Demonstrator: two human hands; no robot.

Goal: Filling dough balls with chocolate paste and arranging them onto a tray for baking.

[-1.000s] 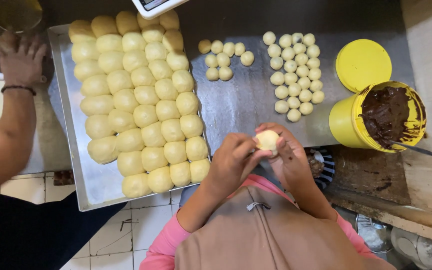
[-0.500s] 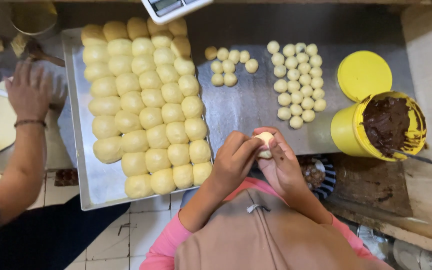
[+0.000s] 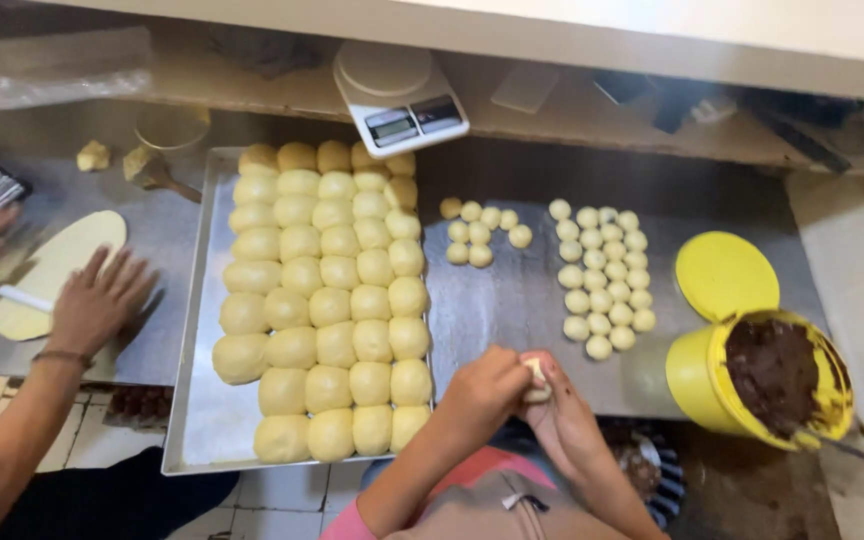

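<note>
Pinching one small dough ball [image 3: 535, 377] between left hand [image 3: 482, 392] and right hand [image 3: 572, 420], both closed around it, low centre of the frame, just above the near bench [image 3: 522, 300] edge. Could slip and drop past that edge to the tiled floor, since held right over the lip. Could also smear if fingers squeeze too hard. Tight on the left: tray [image 3: 197, 420] of packed buns [image 3: 322, 300] touching almost rim to rim, its near corner overhanging the bench. Tight on the right too: yellow tub [image 3: 697, 375] of dark filling, lid [image 3: 724, 275] beside it. Open steel only between tray and rows of small balls [image 3: 602, 275]. Another person's hand [image 3: 97, 300] flat by a rolled sheet [image 3: 52, 270], far left, well apart.
</note>
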